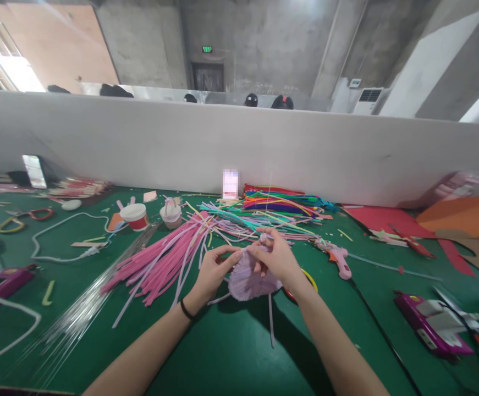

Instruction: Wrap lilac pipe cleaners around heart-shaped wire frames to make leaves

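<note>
A rounded, fuzzy lilac chenille-stem piece is held above the green tabletop, its upper edge pinched between the fingertips of the left hand and right hand, apparently so both sides are steadied; straight pink fuzzy stems are laid within reach.

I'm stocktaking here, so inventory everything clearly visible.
fuzzy piece: 1, lilac, front
stems: many, pink and mixed, centre
rods: many, clear, left
power strips: 2, purple, both sides
glue gun: 1, pink, right
phones: 2, pale screens, back
cup: 1, white and red, left
basket: 1, whitish, beside cup
scissors: several, handles red, yellow, both sides
sheets: several, red and orange, right
cables: several, mostly white, scattered
heads: several, dark, beyond partition
exit sign: 1, green, background
table: 1, green, below
hands: 2, bare, on fuzzy piece
</note>
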The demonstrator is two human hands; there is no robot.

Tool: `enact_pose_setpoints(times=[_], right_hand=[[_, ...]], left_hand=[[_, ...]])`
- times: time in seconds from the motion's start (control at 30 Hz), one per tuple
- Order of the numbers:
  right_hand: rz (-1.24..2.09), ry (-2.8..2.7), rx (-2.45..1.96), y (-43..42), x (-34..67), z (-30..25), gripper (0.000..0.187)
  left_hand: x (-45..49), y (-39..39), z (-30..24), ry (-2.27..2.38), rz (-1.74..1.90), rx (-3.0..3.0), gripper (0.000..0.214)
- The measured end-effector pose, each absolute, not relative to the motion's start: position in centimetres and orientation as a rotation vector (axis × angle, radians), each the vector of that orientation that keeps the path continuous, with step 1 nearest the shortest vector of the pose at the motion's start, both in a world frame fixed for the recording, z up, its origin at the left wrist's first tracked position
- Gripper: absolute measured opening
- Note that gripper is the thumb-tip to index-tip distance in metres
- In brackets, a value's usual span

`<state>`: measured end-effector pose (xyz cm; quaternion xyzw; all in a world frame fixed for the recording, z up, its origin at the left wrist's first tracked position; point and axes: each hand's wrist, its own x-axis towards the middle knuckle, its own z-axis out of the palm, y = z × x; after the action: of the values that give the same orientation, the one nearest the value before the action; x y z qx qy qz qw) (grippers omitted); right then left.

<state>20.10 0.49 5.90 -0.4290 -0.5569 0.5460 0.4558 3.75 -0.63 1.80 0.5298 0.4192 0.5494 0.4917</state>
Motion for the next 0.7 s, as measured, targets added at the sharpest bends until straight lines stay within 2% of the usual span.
enact_pose_setpoints(times=[0.3,0.7], right_hand=[[1.401,-1.388,-1.016,0.4,20.4,5.7,0.066],[1.424,-1.472,-1.064,0.2,20.7,5.9,0.065]], left_hand=[[3.8,-0.6,2.1,1.085,1.265,1.303,0.031],[2.8,-0.6,2.9,0.979,1.133,1.496,0.028]])
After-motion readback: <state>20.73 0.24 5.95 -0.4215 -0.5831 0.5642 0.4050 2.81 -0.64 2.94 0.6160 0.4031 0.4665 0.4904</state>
